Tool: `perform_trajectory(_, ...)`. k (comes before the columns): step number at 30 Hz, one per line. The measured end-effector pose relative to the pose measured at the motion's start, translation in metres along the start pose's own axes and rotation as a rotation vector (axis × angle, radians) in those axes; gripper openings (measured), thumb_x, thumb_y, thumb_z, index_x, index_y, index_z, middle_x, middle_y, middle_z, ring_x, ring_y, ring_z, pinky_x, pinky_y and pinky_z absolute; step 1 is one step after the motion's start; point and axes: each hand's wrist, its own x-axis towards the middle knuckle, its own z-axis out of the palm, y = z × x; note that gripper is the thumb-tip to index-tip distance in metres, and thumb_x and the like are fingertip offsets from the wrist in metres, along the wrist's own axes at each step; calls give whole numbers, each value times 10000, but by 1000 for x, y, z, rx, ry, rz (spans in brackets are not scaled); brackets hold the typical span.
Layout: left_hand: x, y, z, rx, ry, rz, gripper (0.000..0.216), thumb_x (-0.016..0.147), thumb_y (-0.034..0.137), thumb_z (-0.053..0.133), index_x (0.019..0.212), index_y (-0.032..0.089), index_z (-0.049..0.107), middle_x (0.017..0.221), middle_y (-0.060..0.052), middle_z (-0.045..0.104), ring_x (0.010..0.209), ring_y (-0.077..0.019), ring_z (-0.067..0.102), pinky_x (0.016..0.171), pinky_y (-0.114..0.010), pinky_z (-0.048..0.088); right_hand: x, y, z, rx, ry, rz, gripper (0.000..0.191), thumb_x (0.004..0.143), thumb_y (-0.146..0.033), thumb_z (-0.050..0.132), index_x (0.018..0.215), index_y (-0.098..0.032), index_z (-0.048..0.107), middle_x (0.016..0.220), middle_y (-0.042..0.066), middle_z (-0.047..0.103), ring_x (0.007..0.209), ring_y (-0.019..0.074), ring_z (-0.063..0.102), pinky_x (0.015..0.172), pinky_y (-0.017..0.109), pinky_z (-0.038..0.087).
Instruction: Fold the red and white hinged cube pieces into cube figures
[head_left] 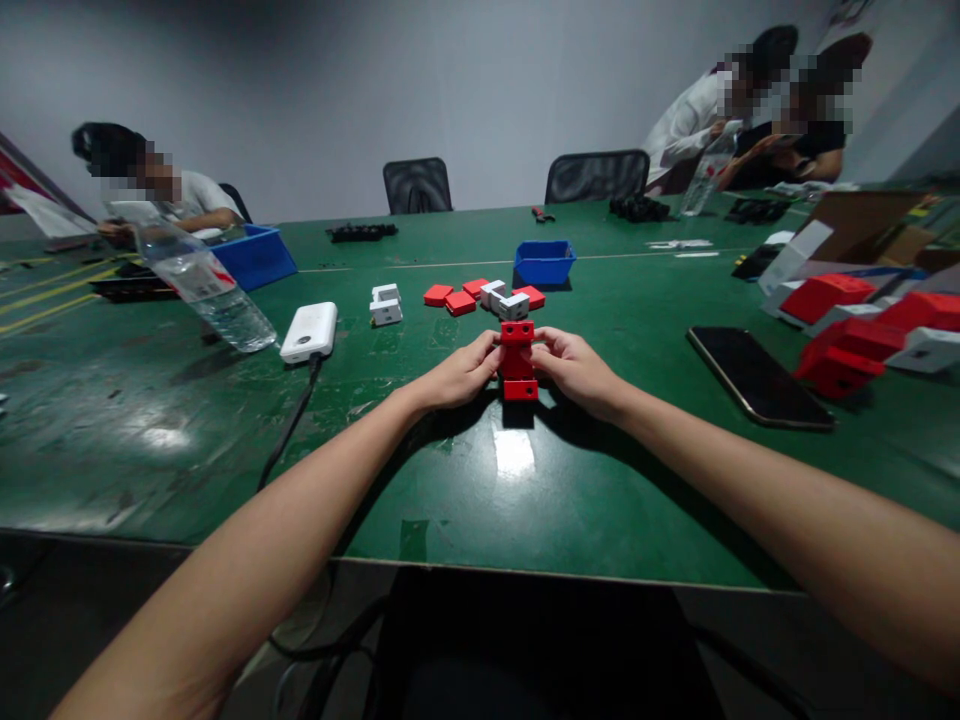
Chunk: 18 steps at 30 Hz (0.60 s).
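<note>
A small stack of red blocks (517, 360) stands on the green table (525, 480) in front of me. My left hand (461, 372) grips it from the left with curled fingers. My right hand (574, 368) pinches it from the right. Just behind the stack lie loose red blocks (448, 297) and white blocks (504, 299). Two more white blocks (385, 304) sit further left.
A blue bin (545, 261) stands behind the blocks, another blue bin (255, 256) at far left. A water bottle (202, 282) and a white power bank (310, 332) with cable lie left. A black phone (757, 377) and red and white boxes (855, 335) lie right. Other people sit at the far corners.
</note>
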Motion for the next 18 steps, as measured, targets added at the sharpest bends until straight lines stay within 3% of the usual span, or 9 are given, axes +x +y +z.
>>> perform_trajectory(5, 0, 1, 0, -6, 8, -19, 505, 982, 591, 350, 1203, 161, 497, 1130, -102, 608, 996, -218, 593, 919, -374, 485, -1, 1, -1, 21, -53, -18, 319, 767, -304, 774, 1028, -209, 619, 726, -23, 706, 691, 144, 681, 712, 274, 542)
perform_trajectory(10, -1, 3, -1, -8, 2, -30, 467, 991, 555, 352, 1202, 162, 490, 1105, -102, 617, 1007, -226, 595, 914, -386, 488, 0, 3, -4, -14, -80, -55, 402, 729, -369, 824, 1037, -203, 626, 670, -36, 688, 713, 150, 695, 720, 266, 548)
perform_trajectory(18, -1, 5, -2, 39, 7, -15, 409, 1006, 481, 339, 1203, 161, 501, 1191, -121, 612, 1103, -246, 587, 998, -419, 461, 0, 3, -6, -31, -84, -32, 465, 701, -270, 845, 1093, -191, 606, 911, 36, 777, 850, 186, 748, 830, 332, 582)
